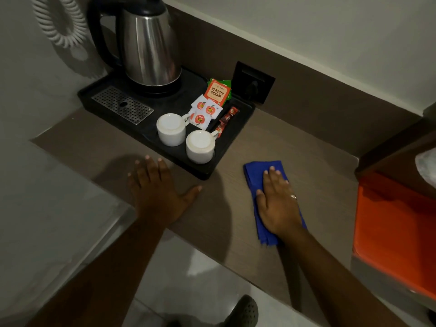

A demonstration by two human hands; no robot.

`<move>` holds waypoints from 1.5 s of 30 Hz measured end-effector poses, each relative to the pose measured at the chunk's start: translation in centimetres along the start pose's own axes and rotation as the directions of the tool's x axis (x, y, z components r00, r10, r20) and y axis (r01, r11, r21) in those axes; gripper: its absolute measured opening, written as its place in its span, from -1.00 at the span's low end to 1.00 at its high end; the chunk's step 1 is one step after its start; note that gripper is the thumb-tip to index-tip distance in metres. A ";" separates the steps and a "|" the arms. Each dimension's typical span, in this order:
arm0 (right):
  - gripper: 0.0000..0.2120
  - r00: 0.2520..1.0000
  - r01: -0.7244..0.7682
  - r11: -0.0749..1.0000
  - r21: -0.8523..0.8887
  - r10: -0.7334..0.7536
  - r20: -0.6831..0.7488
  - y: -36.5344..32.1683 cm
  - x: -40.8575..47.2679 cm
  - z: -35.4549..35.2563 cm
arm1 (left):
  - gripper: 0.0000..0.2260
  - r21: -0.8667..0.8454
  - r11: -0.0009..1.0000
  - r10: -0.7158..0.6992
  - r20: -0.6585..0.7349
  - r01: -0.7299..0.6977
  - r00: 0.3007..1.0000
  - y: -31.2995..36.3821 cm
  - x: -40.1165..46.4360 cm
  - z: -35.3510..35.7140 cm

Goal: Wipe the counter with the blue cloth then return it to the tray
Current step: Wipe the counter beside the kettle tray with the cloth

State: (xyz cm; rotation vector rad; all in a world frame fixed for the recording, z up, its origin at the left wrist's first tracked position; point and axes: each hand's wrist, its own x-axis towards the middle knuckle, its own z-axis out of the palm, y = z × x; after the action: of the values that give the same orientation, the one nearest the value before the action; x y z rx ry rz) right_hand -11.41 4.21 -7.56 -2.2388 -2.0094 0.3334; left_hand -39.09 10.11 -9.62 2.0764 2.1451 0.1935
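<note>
So the folded blue fabric cloth (262,185) lies on the brown wood-grain desk (295,147), right of the black plastic tray (238,138). Right hand (278,204) presses it flat, grip spread; left hand (158,192) rests spread, empty. Looks soft, light, floppy, so I'd pinch the far edge.

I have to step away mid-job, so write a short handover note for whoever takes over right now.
Right hand: flat, palm down, pressing the blue cloth on the counter, right of the tray.
Left hand: open, flat on the counter near the tray's front edge, holding nothing.
Done: cloth is out and on the counter.
Left: finish wiping, then put the cloth back on the tray.
</note>
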 end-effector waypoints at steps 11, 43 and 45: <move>-0.43 0.916 -0.393 0.919 -0.018 0.390 -0.089 5.1 4.9 -2.8 | 0.09 -0.003 0.999 0.031 -0.043 -0.032 0.999 0.1 -0.3 0.0; -0.40 0.998 -0.056 0.998 -0.015 0.056 -0.002 -7.2 5.5 1.0 | 0.14 0.022 1.000 -0.009 0.001 0.009 1.000 0.3 -0.1 -0.2; -0.39 1.000 0.005 1.000 0.008 -0.005 0.022 -8.0 2.7 1.3 | 0.16 0.033 0.999 -0.025 0.031 0.023 0.999 0.3 0.0 -0.4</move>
State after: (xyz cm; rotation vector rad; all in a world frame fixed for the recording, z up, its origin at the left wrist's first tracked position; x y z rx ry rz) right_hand -19.13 7.74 -7.20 -2.2346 -2.0208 0.3656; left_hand -38.86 10.08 -9.14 2.0557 2.1679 0.1236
